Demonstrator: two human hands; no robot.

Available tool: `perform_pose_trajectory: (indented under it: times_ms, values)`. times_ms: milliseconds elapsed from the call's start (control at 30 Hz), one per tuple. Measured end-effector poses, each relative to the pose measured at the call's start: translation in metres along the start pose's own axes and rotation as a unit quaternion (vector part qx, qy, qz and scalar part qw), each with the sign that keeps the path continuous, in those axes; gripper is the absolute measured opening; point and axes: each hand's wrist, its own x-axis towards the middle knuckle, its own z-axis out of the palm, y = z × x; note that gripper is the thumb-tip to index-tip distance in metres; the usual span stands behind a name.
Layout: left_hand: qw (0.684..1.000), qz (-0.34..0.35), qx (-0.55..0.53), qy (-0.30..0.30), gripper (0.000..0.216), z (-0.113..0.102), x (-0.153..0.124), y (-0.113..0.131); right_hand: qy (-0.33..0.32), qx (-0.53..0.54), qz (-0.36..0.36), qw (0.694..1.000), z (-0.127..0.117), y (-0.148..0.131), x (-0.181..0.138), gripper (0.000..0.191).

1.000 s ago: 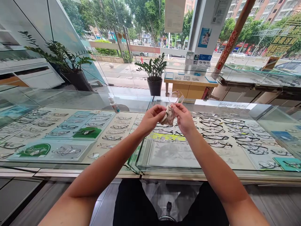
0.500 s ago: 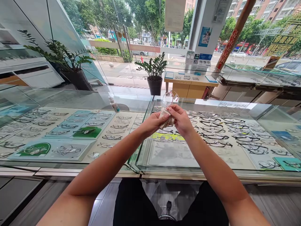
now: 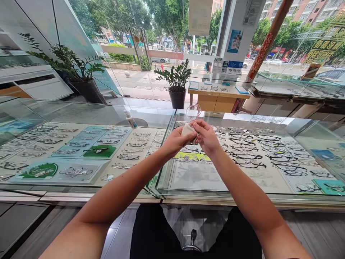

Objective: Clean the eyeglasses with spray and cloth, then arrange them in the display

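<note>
Both my hands meet above the glass display case (image 3: 205,176), in the middle of the head view. A pale cleaning cloth (image 3: 188,132) is pinched in my left hand (image 3: 174,139), with its thumb on top. My right hand (image 3: 207,137) grips a pair of eyeglasses (image 3: 192,113) with thin reddish rims. One round lens stands up past the fingertips, and the lower part of the glasses is hidden by the cloth and fingers. Cloth and glasses touch between the two hands.
Rows of eyeglass frames (image 3: 246,147) lie under the glass. A white spray bottle (image 3: 130,120) stands on the left case (image 3: 118,181). Beyond are a potted plant (image 3: 177,95), another plant (image 3: 86,88) and a small display table (image 3: 218,102).
The cloth has shifted and bunched between my fingers, and my left hand has moved slightly right. The glasses have turned a little, their rims now closer together in view.
</note>
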Motion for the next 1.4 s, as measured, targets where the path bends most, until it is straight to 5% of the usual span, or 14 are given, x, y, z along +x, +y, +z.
perform_pose_trajectory:
  times_ms: [433, 867, 1167, 1400]
  values:
    - [0.998, 0.014, 0.012, 0.058, 0.072, -0.002, 0.001, -0.002, 0.000, -0.043, -0.047, 0.998, 0.002, 0.004, 0.000, 0.034]
    - [0.997, -0.047, 0.002, -0.065, 0.058, -0.019, 0.005, -0.003, 0.041, -0.009, -0.011, 0.999, -0.011, -0.003, 0.007, 0.042]
    - [0.995, -0.028, -0.065, 0.069, 0.057, -0.041, 0.024, -0.002, 0.038, -0.065, -0.063, 0.995, -0.020, -0.008, 0.010, 0.029]
    - [0.998, 0.017, -0.029, 0.050, 0.069, -0.039, 0.020, 0.005, -0.028, -0.116, -0.037, 0.992, -0.015, 0.003, 0.009, 0.022]
